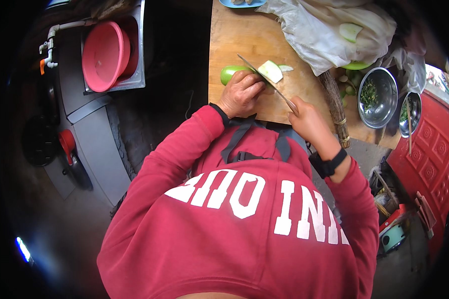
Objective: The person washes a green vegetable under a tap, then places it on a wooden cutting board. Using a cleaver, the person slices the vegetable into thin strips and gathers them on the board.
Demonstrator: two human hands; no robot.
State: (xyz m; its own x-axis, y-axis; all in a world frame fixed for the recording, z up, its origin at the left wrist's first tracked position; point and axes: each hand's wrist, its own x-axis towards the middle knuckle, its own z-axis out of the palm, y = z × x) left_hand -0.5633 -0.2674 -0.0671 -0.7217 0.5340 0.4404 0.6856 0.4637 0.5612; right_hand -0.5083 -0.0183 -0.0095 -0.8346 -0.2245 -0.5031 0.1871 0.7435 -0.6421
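On a wooden board (243,41) lies a pale green gourd or squash (229,73), its rounded end showing at the left. My left hand (243,93) presses on it with bent fingers, covering much of it. A kitchen knife (278,91) is held by its handle in my right hand (305,116), the blade slanting up to the left close beside my left fingers. Against the blade's far side rests a cut slice (271,71) with white flesh and green skin. Another thin piece (285,68) lies just right of it.
A white cloth (333,33) with a green-edged piece (350,32) on it covers the board's far right. A bound stick brush (333,108) and a steel bowl of chopped greens (378,98) lie right. A pink basin (106,56) sits in the sink (141,48) at left.
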